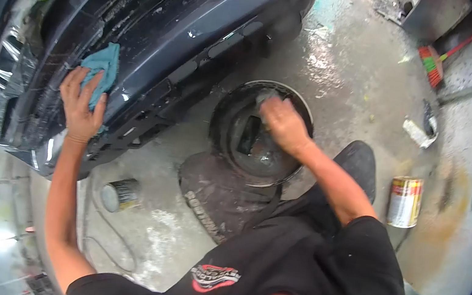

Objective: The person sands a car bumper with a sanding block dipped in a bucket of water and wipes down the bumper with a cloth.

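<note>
My left hand (82, 101) presses a teal cloth (100, 70) against the dark car bumper (167, 38), its fingers bent over the cloth. The bumper's surface is wet and streaked. Over a round black bucket (227, 161), my right hand (283, 124) is closed, its fingertips on a small greyish piece (267, 97) that I cannot make out clearly. A dark rectangular thing (248, 134) lies inside the bucket.
A small can (119, 194) lies on the floor at the left, with a thin cable (114, 252) nearby. At the right stands a white, red and yellow can (404, 202). A red and green broom head (431, 66) and a crumpled wrapper (420, 133) are farther back.
</note>
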Action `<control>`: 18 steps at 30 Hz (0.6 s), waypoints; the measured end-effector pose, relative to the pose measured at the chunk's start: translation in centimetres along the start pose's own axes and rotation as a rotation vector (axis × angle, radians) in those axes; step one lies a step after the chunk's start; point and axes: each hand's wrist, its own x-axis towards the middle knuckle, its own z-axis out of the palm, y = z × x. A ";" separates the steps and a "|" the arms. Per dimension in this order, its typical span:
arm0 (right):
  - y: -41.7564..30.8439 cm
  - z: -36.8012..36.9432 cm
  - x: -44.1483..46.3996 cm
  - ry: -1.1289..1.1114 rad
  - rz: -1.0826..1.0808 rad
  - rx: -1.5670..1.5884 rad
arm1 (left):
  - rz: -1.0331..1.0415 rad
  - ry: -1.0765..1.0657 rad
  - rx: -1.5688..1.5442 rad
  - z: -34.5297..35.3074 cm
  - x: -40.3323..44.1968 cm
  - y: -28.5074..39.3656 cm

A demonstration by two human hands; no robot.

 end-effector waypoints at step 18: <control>4.2 27.8 -8.7 -0.959 0.973 0.471 | -0.020 0.017 -0.020 0.1 -0.3 0.0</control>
